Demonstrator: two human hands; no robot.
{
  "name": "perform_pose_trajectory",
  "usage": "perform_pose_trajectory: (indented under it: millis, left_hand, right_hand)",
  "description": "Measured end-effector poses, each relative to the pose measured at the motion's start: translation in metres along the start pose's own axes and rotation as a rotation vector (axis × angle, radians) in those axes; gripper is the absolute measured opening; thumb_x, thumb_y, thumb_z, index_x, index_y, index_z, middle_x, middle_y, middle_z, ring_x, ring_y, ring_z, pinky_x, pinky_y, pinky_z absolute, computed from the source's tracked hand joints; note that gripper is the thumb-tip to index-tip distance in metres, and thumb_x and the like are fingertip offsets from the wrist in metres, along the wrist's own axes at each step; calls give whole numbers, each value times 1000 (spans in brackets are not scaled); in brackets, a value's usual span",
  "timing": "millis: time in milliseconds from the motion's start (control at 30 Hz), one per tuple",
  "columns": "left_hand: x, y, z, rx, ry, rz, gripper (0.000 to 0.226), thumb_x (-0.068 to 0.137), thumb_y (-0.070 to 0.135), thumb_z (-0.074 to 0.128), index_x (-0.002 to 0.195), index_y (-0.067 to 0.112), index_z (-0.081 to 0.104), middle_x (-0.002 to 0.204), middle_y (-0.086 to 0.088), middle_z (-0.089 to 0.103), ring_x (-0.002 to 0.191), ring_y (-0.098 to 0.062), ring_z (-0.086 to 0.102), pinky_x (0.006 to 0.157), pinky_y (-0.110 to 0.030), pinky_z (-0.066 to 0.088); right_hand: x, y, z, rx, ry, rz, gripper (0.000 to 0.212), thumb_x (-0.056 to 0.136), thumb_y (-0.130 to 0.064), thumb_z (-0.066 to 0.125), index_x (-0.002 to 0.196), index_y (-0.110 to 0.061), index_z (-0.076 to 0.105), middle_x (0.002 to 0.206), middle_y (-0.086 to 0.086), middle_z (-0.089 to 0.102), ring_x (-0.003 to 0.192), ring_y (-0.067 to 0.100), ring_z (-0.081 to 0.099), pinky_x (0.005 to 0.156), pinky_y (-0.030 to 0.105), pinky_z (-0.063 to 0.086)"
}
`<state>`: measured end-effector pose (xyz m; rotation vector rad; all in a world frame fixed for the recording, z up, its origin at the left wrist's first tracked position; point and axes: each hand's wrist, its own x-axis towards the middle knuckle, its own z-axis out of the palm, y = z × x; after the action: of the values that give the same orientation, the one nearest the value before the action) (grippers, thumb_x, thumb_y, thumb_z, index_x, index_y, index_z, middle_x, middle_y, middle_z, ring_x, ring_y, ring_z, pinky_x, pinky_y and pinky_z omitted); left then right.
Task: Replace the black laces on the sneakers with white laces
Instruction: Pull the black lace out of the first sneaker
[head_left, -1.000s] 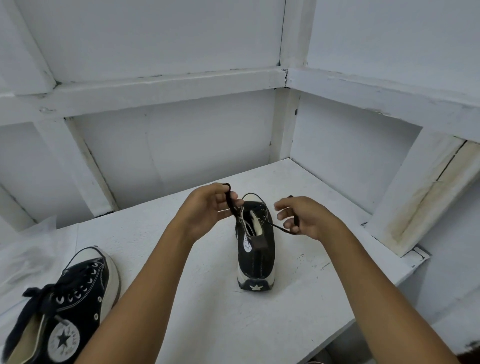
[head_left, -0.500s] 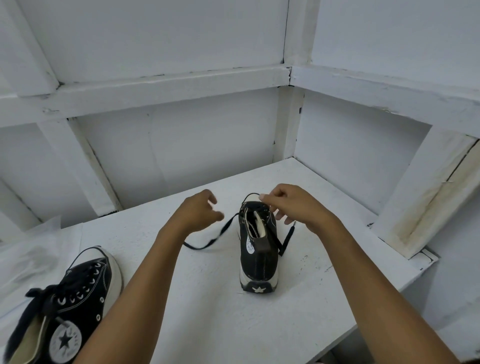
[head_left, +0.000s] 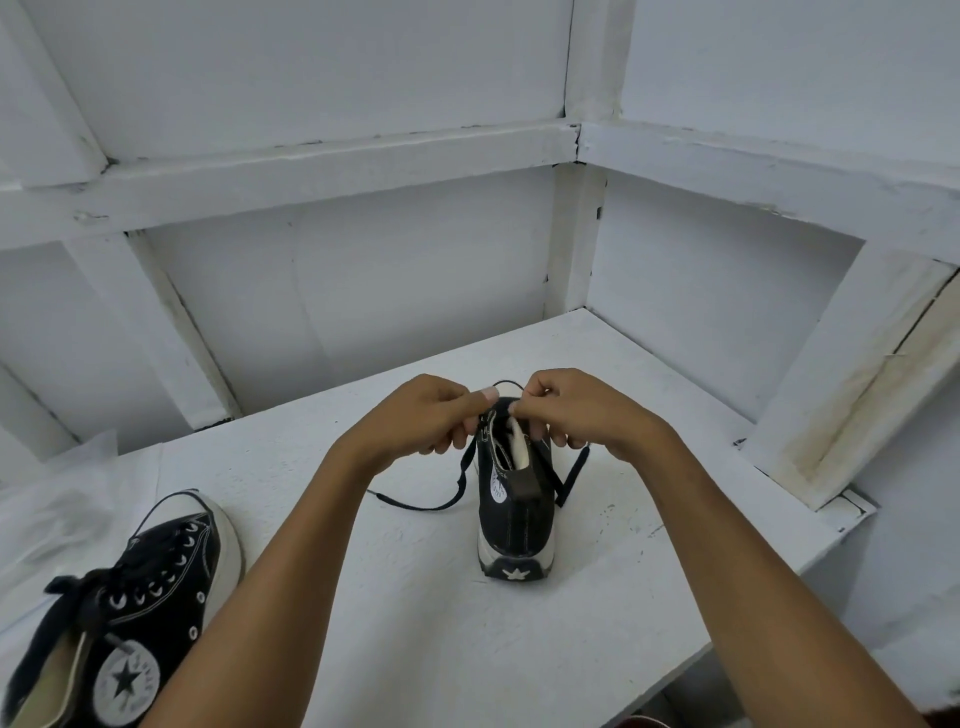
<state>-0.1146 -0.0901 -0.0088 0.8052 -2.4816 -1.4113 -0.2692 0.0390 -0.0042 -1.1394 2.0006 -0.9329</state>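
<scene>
A black high-top sneaker (head_left: 514, 514) stands upright mid-table with its heel toward me. Its black lace (head_left: 457, 488) is untied: one end trails onto the table at the left, the other hangs down the right side. My left hand (head_left: 415, 421) and my right hand (head_left: 576, 410) meet over the shoe's open top, fingers pinched at the upper eyelets. What exactly the fingertips grip is hidden. A second black sneaker (head_left: 130, 613) lies at the lower left with its black lace tied in a bow. No white laces are visible.
The white table (head_left: 415, 623) sits in a corner of white panelled walls, with a wooden brace (head_left: 852, 374) at the right. A crumpled clear plastic bag (head_left: 62, 509) lies at the far left. The table's front edge runs diagonally at the lower right.
Both hands let go of the lace ends, which dropped beside the shoe. The hands then came together over the shoe's top opening.
</scene>
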Motion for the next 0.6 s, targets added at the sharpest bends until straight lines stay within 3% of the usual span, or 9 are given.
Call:
perform_pose_trajectory:
  millis: [100,267,433,600]
  left_hand:
    - [1,4,1,74,-47,-7,45,92,50,61,69,12,64,60,0,61,54,-15,46,53,-24,36]
    - [1,3,-5,63,-57,-53,27,87,16,56,63,7,63,58,-4,62,53,-15,42,48,-22,33]
    - [-3,-10,-13,100,-43,-133,26,83,12,55,58,8,58,54,-4,56,49,-15,36,48,-24,28]
    - [-5,-14,-9,68,-49,-170,27,83,11,55,56,9,58,54,-4,52,48,-15,34,48,-25,25]
  right_hand:
    - [1,1,5,-5,-13,-15,28,89,-39,63,79,-14,57,64,-3,62,55,13,48,48,22,34]
    - [0,6,-2,-39,5,-3,22,86,-18,61,65,-11,58,59,1,63,49,12,45,47,22,34]
    - [-4,14,-15,-92,20,19,27,80,-16,62,56,-10,53,54,1,59,50,14,43,49,23,35]
    - [-7,24,-24,-125,16,61,22,80,-16,64,62,-7,56,55,3,60,55,18,44,50,24,35]
